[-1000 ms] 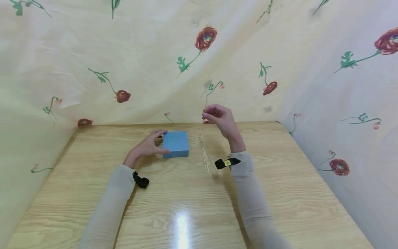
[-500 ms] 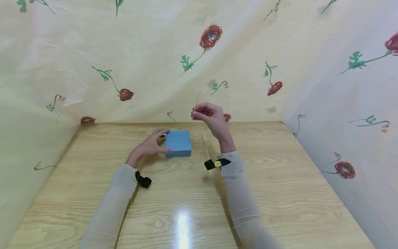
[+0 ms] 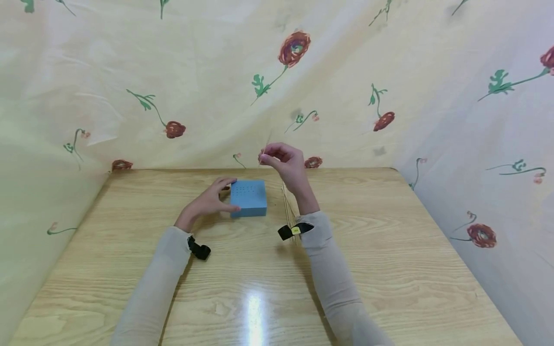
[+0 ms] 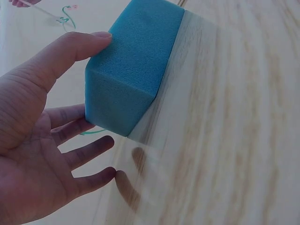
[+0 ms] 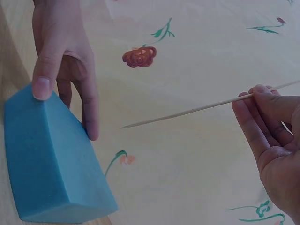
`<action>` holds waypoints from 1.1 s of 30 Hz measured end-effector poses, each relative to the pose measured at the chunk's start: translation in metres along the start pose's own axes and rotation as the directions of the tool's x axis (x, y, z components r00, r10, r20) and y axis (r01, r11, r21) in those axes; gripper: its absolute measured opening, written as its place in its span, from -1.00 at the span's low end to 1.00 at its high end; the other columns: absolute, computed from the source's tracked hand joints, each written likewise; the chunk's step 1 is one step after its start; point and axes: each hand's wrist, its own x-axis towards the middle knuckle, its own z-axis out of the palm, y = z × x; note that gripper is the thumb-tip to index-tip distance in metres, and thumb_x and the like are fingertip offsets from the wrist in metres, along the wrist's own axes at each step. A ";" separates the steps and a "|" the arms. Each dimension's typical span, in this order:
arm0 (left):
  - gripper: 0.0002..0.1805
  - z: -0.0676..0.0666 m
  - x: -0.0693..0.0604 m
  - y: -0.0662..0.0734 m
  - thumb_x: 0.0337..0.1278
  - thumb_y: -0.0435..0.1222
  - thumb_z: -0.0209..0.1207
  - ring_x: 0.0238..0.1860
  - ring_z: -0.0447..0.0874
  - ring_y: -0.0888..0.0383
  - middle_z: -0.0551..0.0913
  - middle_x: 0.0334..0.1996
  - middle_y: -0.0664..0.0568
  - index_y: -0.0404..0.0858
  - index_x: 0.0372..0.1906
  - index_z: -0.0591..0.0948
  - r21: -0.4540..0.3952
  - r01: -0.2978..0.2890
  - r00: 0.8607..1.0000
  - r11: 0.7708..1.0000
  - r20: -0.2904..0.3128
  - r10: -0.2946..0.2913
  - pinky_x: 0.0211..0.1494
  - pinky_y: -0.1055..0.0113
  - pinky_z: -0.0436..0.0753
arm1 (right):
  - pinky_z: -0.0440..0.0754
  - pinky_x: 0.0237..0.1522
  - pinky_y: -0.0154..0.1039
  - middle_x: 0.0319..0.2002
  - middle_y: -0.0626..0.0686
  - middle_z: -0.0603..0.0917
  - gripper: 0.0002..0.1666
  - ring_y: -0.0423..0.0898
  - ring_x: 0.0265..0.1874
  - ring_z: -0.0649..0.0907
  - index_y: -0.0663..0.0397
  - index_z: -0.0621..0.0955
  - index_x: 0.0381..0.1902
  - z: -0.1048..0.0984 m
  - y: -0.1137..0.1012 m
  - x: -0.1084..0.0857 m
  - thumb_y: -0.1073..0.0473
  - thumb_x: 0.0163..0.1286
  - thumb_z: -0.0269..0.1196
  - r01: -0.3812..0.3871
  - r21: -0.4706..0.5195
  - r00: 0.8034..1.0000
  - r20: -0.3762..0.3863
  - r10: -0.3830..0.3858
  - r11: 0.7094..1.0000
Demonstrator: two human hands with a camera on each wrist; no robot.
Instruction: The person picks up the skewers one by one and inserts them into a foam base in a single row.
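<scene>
A blue foam block [image 3: 251, 198] with rows of small holes in its top sits near the back of the table. My left hand [image 3: 207, 199] holds it at its left side, thumb on the near face and fingertips at the far edge. In the left wrist view the other fingers [image 4: 91, 152] are spread beside the block. Above the table, to the right of the block, my right hand [image 3: 284, 166] pinches a thin wooden skewer [image 5: 187, 112] between thumb and fingers. The skewer's pointed end shows in the right wrist view, apart from the foam.
Several loose skewers [image 3: 287, 206] lie on the wooden table [image 3: 389, 250] right of the block, partly hidden by the right wrist. A flowered cloth [image 3: 207, 72] hangs behind the table and along its sides.
My right hand has moved left with the skewer, closer to the block, and the skewer tilts more. The left hand and block keep their place, while the head view has shifted slightly.
</scene>
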 end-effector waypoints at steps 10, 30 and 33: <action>0.02 0.001 0.001 0.000 0.18 -0.23 0.44 0.52 0.15 -0.34 0.05 0.56 -0.29 -0.30 0.62 0.11 0.005 0.000 1.000 1.000 0.001 0.000 0.51 -0.31 0.23 | 0.78 -0.13 -0.22 -0.29 -0.07 0.74 -0.84 -0.15 -0.28 0.73 0.57 0.62 -0.15 0.014 0.011 -0.002 0.49 0.37 0.29 0.008 -0.010 0.998 0.061 -0.007 1.000; 0.03 0.000 0.001 -0.001 0.14 -0.21 0.47 0.52 0.17 -0.30 0.06 0.57 -0.26 -0.27 0.61 0.14 0.023 0.002 1.000 1.000 -0.012 -0.001 0.53 -0.25 0.26 | 0.78 -0.05 -0.18 -0.24 0.09 0.72 -0.85 -0.15 -0.25 0.74 0.48 0.66 -0.14 0.032 0.020 -0.005 0.45 0.38 0.30 -0.027 -0.049 0.996 0.087 0.031 0.998; 0.03 0.000 0.001 -0.001 0.13 -0.21 0.47 0.52 0.18 -0.29 0.07 0.57 -0.24 -0.25 0.62 0.15 0.022 0.008 1.000 1.000 -0.015 -0.008 0.53 -0.24 0.27 | 0.78 -0.05 -0.18 -0.23 0.10 0.72 -0.86 -0.15 -0.24 0.74 0.47 0.67 -0.14 0.036 0.023 -0.005 0.44 0.38 0.30 -0.017 -0.055 0.995 0.102 0.023 0.998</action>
